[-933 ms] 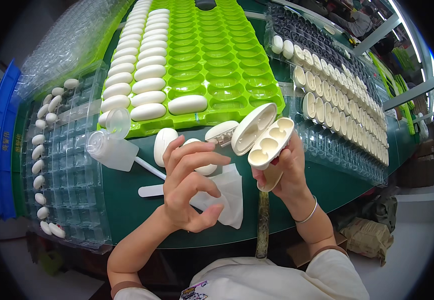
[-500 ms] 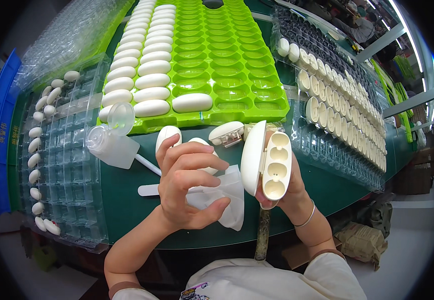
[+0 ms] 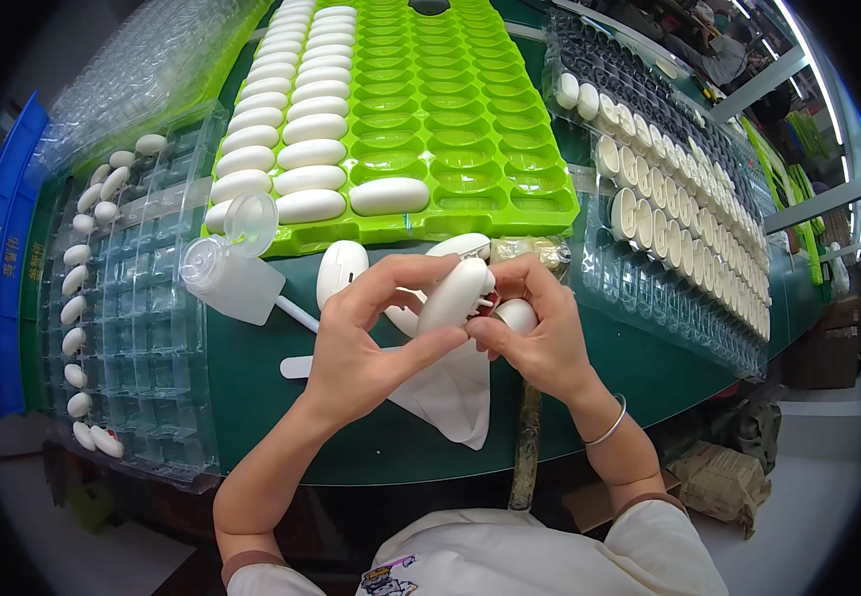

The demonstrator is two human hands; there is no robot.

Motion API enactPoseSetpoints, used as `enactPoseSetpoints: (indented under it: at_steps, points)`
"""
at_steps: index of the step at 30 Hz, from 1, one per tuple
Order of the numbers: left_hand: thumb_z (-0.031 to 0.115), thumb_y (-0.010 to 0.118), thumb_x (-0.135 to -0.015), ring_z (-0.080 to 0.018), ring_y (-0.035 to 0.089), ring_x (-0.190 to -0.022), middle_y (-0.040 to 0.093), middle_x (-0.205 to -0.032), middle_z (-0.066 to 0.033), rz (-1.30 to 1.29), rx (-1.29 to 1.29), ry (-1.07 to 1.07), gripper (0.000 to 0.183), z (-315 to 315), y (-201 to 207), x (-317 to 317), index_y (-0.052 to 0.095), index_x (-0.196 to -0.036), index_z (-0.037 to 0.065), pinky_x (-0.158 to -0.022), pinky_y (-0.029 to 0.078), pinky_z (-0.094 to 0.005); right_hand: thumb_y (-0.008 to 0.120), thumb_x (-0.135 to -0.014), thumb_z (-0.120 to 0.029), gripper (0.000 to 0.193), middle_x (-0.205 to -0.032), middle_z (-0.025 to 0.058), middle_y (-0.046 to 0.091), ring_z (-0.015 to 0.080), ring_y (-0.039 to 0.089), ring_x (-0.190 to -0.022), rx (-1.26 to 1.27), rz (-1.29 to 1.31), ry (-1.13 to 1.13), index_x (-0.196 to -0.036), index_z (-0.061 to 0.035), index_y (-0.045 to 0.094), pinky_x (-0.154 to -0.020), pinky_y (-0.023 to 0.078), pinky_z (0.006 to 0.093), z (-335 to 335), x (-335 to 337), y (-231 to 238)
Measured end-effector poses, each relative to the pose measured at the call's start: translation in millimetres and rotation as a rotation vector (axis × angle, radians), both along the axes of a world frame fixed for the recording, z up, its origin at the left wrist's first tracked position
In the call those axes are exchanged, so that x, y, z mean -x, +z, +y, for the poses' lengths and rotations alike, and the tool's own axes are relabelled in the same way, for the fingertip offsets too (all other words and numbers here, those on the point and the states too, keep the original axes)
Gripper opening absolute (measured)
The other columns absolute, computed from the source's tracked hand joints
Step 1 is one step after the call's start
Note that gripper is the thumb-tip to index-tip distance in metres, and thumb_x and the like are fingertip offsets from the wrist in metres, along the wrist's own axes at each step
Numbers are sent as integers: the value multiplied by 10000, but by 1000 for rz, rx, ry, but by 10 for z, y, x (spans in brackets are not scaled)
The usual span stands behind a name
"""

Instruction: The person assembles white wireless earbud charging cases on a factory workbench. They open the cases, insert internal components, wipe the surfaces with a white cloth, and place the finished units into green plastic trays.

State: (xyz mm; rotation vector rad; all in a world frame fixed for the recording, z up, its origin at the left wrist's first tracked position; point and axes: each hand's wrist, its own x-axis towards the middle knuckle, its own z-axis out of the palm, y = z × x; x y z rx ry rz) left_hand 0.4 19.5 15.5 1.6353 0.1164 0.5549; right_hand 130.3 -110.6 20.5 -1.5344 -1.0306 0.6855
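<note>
In front of me, my left hand [image 3: 366, 333] grips a white oval case [image 3: 448, 298] between thumb and fingers. My right hand [image 3: 548, 333] pinches at its right side, where a rounded white part [image 3: 517, 316] shows between the fingers. A small red bit is visible between the two white pieces; the inside is mostly hidden. Behind my hands lie another white case [image 3: 342, 268] and a further case [image 3: 463, 245], partly covered. A thin white cloth [image 3: 455, 402] and a flat white stick [image 3: 295, 368] rest under and beside my left hand.
A green tray [image 3: 391, 236] holds rows of white ovals. On the left are a squeeze bottle [image 3: 232, 283] with its lid flipped and a clear tray [image 3: 152, 377] edged by small white ovals. Cream shells [image 3: 639, 223] fill trays on the right. A taped bar [image 3: 527, 437] projects toward me.
My left hand has closed in from an open, spread pose and now grips the case. The open case in my right hand has turned, so its cream recesses no longer show.
</note>
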Motion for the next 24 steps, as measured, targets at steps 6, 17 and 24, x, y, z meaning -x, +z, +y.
enactPoseSetpoints:
  at_steps: [6, 17, 24]
  points:
    - [92, 627, -752, -154, 541, -935, 529, -1073, -104, 121, 454, 27, 484, -21, 51, -42, 423, -1176, -24, -790, 457, -289, 646, -733, -61, 397, -814, 74, 617, 100, 559, -580, 28, 303, -62, -1065, -31, 430, -491, 456, 216, 9, 1, 67]
    - [68, 633, -744, -157, 498, -1012, 492, -1098, -93, 213, 829, -72, 477, -111, -9, -78, 392, -1148, -9, -866, 415, -295, 511, -825, -129, 355, -938, 58, 457, 146, 487, -852, -321, 1209, 80, -1130, -14, 370, -786, 429, 299, 34, -109, -60]
    - [61, 642, -730, -159, 484, -1020, 469, -1111, -86, 65, 744, 50, 496, -73, -14, -65, 387, -1152, 7, -866, 414, -311, 592, -780, -52, 582, -1254, 161, 403, 248, 428, -1137, -246, 944, 115, -1277, -18, 293, -936, 381, 370, 33, -76, 33]
